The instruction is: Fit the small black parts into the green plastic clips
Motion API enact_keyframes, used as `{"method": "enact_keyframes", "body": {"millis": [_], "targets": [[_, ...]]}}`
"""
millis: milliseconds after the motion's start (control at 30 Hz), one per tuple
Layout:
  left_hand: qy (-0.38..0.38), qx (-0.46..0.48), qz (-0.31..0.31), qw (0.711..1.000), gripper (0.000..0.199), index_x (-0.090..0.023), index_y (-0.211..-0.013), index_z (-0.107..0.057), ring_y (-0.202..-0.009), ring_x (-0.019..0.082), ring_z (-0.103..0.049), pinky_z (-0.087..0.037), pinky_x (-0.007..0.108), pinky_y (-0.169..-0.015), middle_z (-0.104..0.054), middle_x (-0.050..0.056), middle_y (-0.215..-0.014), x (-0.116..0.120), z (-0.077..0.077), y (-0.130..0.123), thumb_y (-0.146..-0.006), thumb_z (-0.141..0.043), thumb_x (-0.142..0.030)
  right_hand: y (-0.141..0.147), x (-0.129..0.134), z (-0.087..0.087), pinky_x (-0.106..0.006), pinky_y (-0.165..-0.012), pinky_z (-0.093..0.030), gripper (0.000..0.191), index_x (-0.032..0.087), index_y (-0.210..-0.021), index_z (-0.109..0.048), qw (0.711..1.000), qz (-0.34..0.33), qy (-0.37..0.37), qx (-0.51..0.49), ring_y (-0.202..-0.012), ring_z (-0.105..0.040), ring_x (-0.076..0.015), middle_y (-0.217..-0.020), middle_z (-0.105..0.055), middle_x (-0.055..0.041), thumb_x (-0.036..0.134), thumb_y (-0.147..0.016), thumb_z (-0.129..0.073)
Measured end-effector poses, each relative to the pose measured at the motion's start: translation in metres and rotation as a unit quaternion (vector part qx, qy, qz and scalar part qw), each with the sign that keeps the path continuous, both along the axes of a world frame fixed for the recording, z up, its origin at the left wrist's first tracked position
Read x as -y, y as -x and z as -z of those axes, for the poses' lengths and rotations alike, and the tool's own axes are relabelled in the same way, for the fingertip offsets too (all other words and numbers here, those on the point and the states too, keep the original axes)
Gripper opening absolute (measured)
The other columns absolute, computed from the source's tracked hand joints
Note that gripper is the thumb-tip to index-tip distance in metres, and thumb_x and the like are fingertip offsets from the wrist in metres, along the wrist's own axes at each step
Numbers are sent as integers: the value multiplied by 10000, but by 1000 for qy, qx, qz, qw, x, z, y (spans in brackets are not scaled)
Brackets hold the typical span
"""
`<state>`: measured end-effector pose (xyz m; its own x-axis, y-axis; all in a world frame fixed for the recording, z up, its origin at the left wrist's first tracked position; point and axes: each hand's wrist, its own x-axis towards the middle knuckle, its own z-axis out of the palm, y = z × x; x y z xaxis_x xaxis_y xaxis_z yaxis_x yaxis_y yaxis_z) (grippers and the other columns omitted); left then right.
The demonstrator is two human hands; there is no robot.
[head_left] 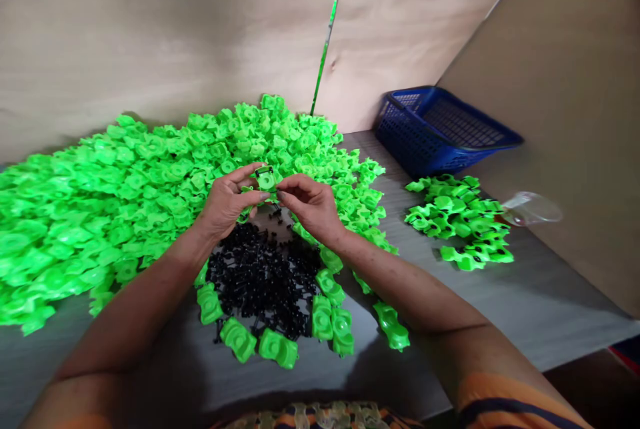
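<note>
My left hand (227, 199) is closed around a bright green plastic toy car body (267, 179), tilted so its hollow underside faces me. A black wheel axle (264, 169) lies across its upper end. My right hand (315, 205) pinches at the lower end of the same body, thumb against forefinger. A thin dark piece, seemingly another black axle, shows at those fingertips, mostly hidden. Just below both hands spreads a pile of black wheel axles (265, 275). Several loose green car bodies (278, 347) lie along its near and right edges.
A large heap of green car bodies (125, 195) covers the table's left and back. At the right lies a smaller group of green bodies with black parts (455, 215), near a clear plastic piece (535, 207). Behind stands a blue basket (425, 142). A thin green stick (324, 59) rises against the wall.
</note>
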<state>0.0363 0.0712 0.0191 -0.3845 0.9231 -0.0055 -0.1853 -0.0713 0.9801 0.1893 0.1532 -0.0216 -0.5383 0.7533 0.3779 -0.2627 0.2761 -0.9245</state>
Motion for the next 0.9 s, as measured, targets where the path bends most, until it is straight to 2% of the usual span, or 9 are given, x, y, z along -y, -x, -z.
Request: {"method": "enact_keyframes", "body": {"millis": [167, 333, 600, 900], "targets": [[-14, -18, -8, 1000, 666, -131, -1114, -795, -440, 70, -494, -361, 201, -393, -646, -53, -639, 1, 1, 1, -463, -922, -185, 2, 1, -1, -319, -811, -578, 266, 218, -843, -738, 999, -15, 46, 0, -824, -662, -141, -857, -692, -7, 433, -767, -874], [-24, -55, -4, 998, 651, -145, -1135, -809, -440, 68, -497, -374, 207, -415, -669, -35, -669, 2, 1, 2, -501, -932, -228, 2, 3, -3, -309, -770, -581, 347, 219, -824, -732, 995, -26, 92, -7, -750, -648, -129, -786, -689, 11, 472, -691, -929], [-29, -79, 2, 996, 603, -157, -1149, -821, -419, 64, -493, -370, 210, -420, -711, -18, -705, 3, -1, 2, -558, -902, -246, -1, 5, -5, -296, -744, -549, 277, 219, -837, -730, 1000, 0, 18, -9, -793, -637, -138, -846, -678, -7, 454, -780, -867], [-25, -81, 3, 996, 604, -127, -1148, -818, -409, 73, -519, -407, 223, -423, -729, -6, -719, 4, -4, 1, -561, -899, -243, -4, 7, -5, -298, -753, -560, 324, 223, -880, -705, 1000, -3, -3, 18, -765, -646, -135, -833, -678, -2, 519, -836, -830]]}}
